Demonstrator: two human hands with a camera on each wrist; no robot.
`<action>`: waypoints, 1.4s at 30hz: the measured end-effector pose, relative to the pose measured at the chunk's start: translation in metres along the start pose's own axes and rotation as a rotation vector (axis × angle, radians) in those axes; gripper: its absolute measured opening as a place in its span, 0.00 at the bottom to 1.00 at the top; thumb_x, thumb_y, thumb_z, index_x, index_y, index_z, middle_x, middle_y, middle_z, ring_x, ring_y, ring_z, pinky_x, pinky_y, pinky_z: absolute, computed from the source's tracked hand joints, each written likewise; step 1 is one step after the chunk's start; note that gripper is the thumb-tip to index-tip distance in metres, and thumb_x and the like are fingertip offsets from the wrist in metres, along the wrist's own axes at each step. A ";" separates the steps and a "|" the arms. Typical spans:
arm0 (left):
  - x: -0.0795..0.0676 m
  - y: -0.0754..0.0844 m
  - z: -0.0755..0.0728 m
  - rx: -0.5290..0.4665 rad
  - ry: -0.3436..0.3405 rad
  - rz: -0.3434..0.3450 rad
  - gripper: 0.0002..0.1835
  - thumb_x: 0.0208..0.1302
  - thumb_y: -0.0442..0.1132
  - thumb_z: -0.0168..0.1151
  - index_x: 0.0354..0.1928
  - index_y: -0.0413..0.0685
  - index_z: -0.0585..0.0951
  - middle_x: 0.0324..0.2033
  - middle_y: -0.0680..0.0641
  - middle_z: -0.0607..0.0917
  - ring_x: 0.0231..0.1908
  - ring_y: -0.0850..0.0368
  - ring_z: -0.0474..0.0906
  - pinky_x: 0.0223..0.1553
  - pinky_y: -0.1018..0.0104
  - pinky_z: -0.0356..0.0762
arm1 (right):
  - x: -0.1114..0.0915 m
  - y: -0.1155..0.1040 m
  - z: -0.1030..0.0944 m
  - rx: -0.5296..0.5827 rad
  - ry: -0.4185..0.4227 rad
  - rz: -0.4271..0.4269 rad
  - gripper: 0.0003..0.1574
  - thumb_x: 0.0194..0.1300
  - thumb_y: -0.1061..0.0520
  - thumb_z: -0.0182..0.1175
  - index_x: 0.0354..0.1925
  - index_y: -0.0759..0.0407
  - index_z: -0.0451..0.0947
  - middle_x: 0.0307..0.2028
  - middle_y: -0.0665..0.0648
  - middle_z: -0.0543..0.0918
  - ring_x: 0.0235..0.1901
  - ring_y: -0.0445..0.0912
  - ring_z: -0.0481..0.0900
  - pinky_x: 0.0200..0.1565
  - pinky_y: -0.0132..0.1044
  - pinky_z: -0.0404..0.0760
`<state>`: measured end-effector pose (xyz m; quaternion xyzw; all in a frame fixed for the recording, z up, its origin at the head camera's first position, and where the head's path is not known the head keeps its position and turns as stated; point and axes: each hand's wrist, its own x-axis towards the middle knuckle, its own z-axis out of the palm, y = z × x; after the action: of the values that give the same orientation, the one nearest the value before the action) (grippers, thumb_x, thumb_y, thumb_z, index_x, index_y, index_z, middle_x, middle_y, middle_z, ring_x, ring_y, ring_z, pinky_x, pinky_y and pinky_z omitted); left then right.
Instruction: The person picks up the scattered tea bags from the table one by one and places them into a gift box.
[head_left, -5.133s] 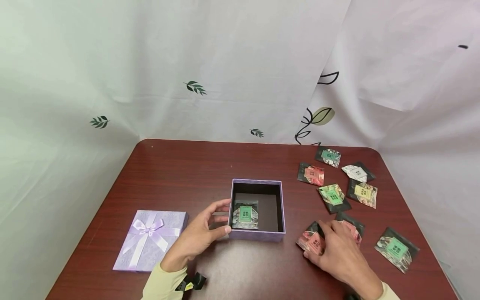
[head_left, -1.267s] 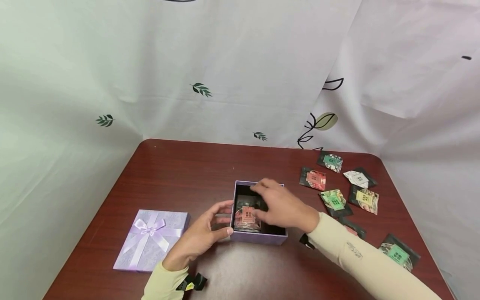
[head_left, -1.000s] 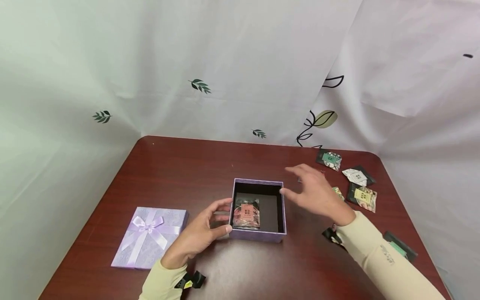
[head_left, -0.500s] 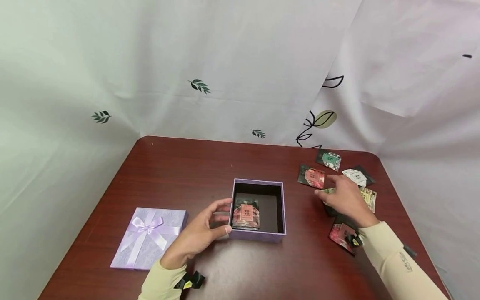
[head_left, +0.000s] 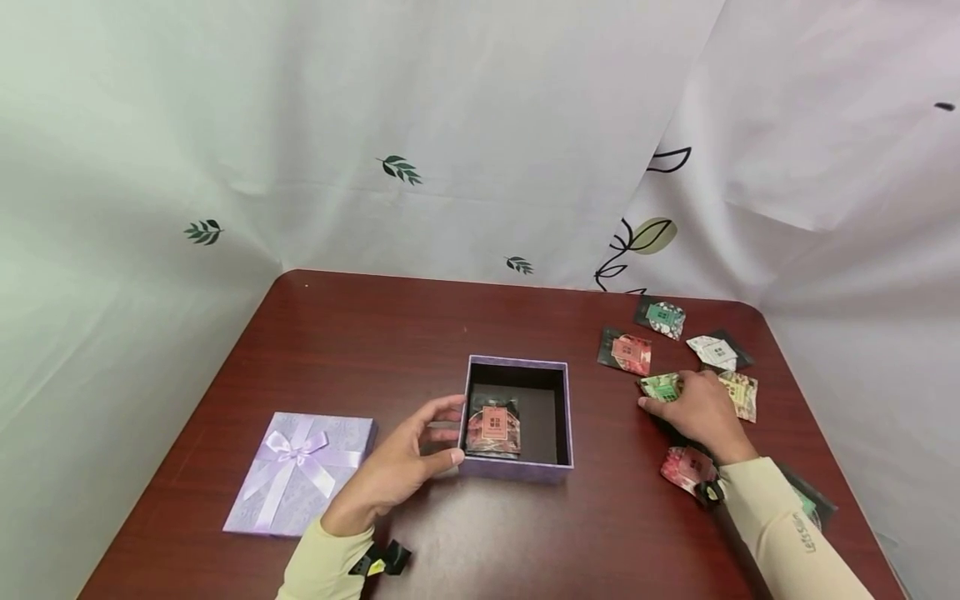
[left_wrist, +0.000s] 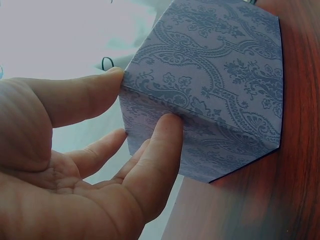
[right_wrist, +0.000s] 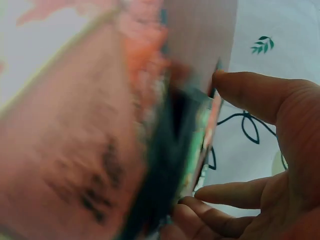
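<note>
In the head view an open purple box (head_left: 515,471) stands mid-table, with a red-labelled sachet (head_left: 494,423) lying flat in its left part. My left hand (head_left: 401,467) touches the box's near left corner from outside; the left wrist view shows its fingertips on the patterned outer walls (left_wrist: 215,65). At the right, my right hand (head_left: 701,412) holds a green-labelled sachet (head_left: 660,387) by its edges, thumb toward me, and covers much of it. Close up in the right wrist view, a blurred red-labelled sachet (right_wrist: 65,150) fills the left side.
The purple lid (head_left: 300,475) with a ribbon bow lies at the left. Several sachets surround my right hand: red (head_left: 626,352), teal (head_left: 664,318), white (head_left: 716,352), yellow (head_left: 742,395). Another red one (head_left: 684,468) and a green one (head_left: 812,504) lie partly under the right forearm.
A red-labelled sachet has gone from the table into the box, on top of the green-labelled one there. My right hand has moved from the box rightward to another green-labelled sachet. My left hand stays.
</note>
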<state>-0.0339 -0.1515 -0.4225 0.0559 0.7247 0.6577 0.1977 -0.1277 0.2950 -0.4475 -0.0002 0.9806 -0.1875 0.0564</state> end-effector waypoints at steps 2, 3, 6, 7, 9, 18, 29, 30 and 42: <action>0.000 0.000 0.000 0.008 0.002 0.004 0.39 0.67 0.28 0.69 0.78 0.47 0.66 0.70 0.32 0.71 0.66 0.36 0.75 0.52 0.66 0.84 | 0.000 0.001 0.003 -0.003 0.002 0.017 0.55 0.59 0.32 0.75 0.56 0.81 0.76 0.47 0.79 0.79 0.51 0.70 0.74 0.48 0.65 0.76; 0.000 0.000 0.000 0.008 0.004 0.003 0.39 0.67 0.28 0.69 0.78 0.47 0.67 0.70 0.32 0.72 0.66 0.36 0.75 0.52 0.65 0.84 | 0.001 0.000 0.004 -0.007 0.005 0.020 0.54 0.58 0.33 0.75 0.55 0.81 0.76 0.47 0.79 0.79 0.51 0.70 0.73 0.48 0.65 0.76; 0.000 0.000 0.000 0.008 0.007 0.001 0.39 0.66 0.28 0.69 0.78 0.48 0.67 0.69 0.32 0.72 0.66 0.36 0.76 0.52 0.65 0.84 | 0.002 0.000 0.005 -0.017 0.010 0.035 0.57 0.57 0.33 0.75 0.57 0.83 0.74 0.48 0.81 0.77 0.52 0.72 0.73 0.50 0.67 0.75; 0.000 0.000 0.000 0.010 0.008 -0.001 0.39 0.66 0.28 0.69 0.78 0.48 0.67 0.69 0.32 0.72 0.65 0.36 0.76 0.52 0.65 0.83 | 0.002 0.000 0.005 -0.019 0.008 0.042 0.57 0.57 0.33 0.75 0.56 0.83 0.74 0.47 0.81 0.78 0.52 0.72 0.72 0.50 0.67 0.75; 0.000 0.000 0.000 0.009 0.009 -0.004 0.39 0.67 0.28 0.69 0.78 0.48 0.67 0.69 0.32 0.72 0.65 0.37 0.76 0.52 0.65 0.83 | 0.002 -0.001 0.004 -0.024 0.003 0.054 0.57 0.56 0.31 0.75 0.54 0.83 0.75 0.45 0.80 0.79 0.52 0.72 0.72 0.50 0.67 0.75; -0.001 0.000 0.000 -0.009 -0.002 0.006 0.39 0.67 0.28 0.69 0.78 0.48 0.67 0.70 0.31 0.71 0.66 0.34 0.75 0.52 0.66 0.83 | 0.002 0.001 0.001 -0.054 -0.002 0.071 0.40 0.56 0.28 0.74 0.21 0.62 0.74 0.24 0.63 0.77 0.43 0.66 0.73 0.40 0.56 0.74; -0.001 0.001 0.000 -0.008 -0.001 -0.004 0.39 0.67 0.27 0.68 0.78 0.48 0.67 0.70 0.31 0.71 0.65 0.36 0.76 0.51 0.65 0.83 | 0.005 0.002 -0.003 -0.026 -0.037 0.147 0.45 0.53 0.28 0.75 0.36 0.68 0.78 0.33 0.68 0.78 0.42 0.65 0.76 0.32 0.56 0.75; -0.001 0.002 0.000 -0.009 0.001 -0.006 0.39 0.67 0.27 0.68 0.78 0.48 0.67 0.70 0.31 0.71 0.65 0.37 0.76 0.51 0.65 0.83 | 0.005 0.001 -0.004 -0.022 -0.034 0.146 0.45 0.53 0.28 0.75 0.38 0.69 0.78 0.34 0.69 0.79 0.43 0.66 0.76 0.32 0.57 0.75; 0.000 0.001 0.000 -0.031 -0.009 -0.011 0.40 0.67 0.27 0.68 0.79 0.47 0.66 0.70 0.31 0.70 0.67 0.31 0.74 0.51 0.64 0.84 | -0.002 -0.028 -0.025 0.018 0.063 -0.051 0.57 0.53 0.35 0.78 0.61 0.79 0.75 0.50 0.78 0.81 0.52 0.71 0.73 0.51 0.66 0.73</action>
<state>-0.0340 -0.1513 -0.4211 0.0521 0.7139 0.6674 0.2053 -0.1292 0.2781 -0.4137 -0.0189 0.9798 -0.1978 0.0209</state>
